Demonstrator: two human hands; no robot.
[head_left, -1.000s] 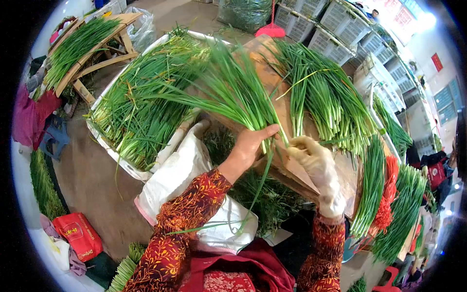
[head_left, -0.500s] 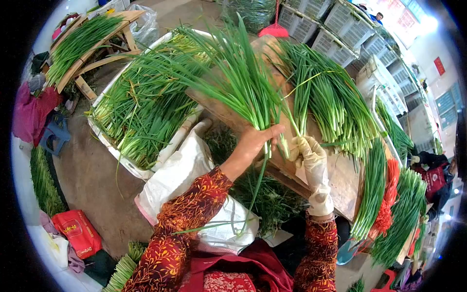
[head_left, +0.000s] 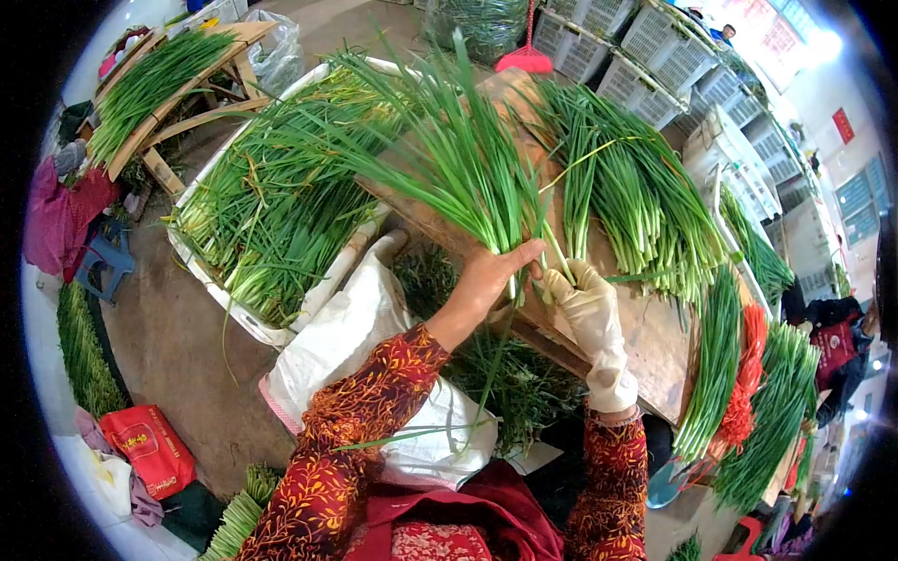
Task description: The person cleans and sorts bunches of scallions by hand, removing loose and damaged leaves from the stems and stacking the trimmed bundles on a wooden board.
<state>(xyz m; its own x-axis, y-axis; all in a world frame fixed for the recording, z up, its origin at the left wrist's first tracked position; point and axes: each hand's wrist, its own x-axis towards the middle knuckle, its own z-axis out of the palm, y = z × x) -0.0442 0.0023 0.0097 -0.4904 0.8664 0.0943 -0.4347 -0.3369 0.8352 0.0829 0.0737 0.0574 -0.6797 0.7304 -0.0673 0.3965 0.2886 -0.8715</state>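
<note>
My bare left hand [head_left: 488, 280] is closed round the pale lower ends of a bunch of Chinese chives [head_left: 477, 182], whose leaves fan up and to the left. In a pale glove, my right hand [head_left: 589, 304] is closed in a pinch on a chive stalk [head_left: 558, 251] right beside that bunch; its fingertips nearly meet my left thumb. Behind my right hand, a pile of chives [head_left: 636, 201] lies on the wooden board [head_left: 645, 360], white ends toward me. A few loose leaves hang below my left hand.
A white tub [head_left: 332, 276] heaped with chives stands at the left, a white woven sack [head_left: 341, 323] before it. Red ties [head_left: 745, 374] lie among chive bunches at the right. Stacked crates [head_left: 645, 89] and a red dustpan [head_left: 526, 60] are behind. Another person [head_left: 837, 341] is at far right.
My right hand has moved slightly left and up, closer to the bunch's lower ends. My left hand keeps its hold almost in place.
</note>
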